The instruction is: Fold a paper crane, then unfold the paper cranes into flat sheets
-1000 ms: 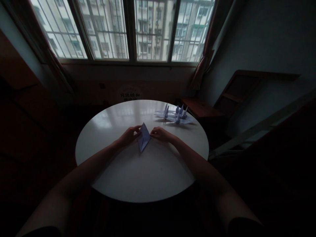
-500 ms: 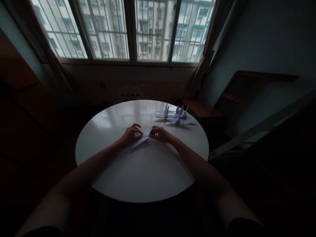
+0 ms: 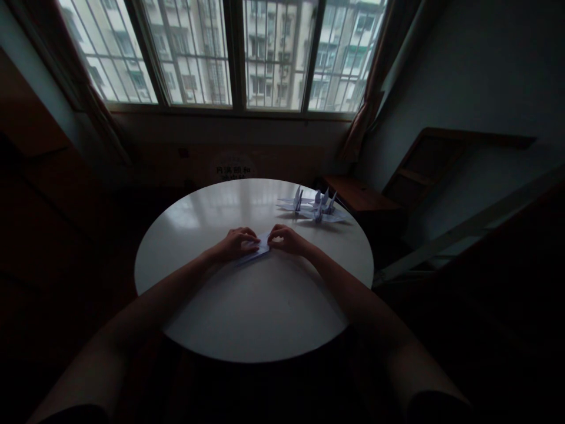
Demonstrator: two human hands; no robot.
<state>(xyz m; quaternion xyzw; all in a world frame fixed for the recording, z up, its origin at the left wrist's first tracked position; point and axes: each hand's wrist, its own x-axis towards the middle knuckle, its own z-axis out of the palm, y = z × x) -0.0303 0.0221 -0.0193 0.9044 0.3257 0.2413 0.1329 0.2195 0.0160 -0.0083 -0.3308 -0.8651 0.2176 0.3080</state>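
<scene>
A folded piece of pale blue paper lies flat on the round white table, near its middle. My left hand rests on the paper's left part with the fingers curled down onto it. My right hand pinches the paper's right end with bent fingers. Most of the paper is hidden under the two hands.
Several finished pale blue paper cranes stand at the table's far right. A wooden side table and a leaning frame are beyond the right edge. A barred window fills the back wall. The room is dim.
The paper stood upright between my hands a second ago; now it lies flat on the table, with my left hand on top of it.
</scene>
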